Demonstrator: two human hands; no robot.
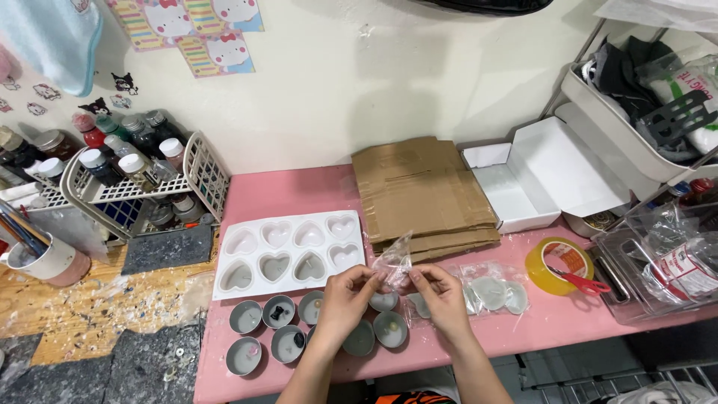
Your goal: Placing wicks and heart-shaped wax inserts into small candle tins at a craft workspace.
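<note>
Both hands on a clear bag
Left hand and right hand pinch the small clear bag taut above round tins at the pink table's front edge.

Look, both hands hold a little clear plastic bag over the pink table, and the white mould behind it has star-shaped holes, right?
Nearly. The head view shows the left hand and right hand holding the small clear plastic bag over the pink table, but the white mould has heart-shaped holes, not stars.

Both hands raised together, fingertips pinching
</note>
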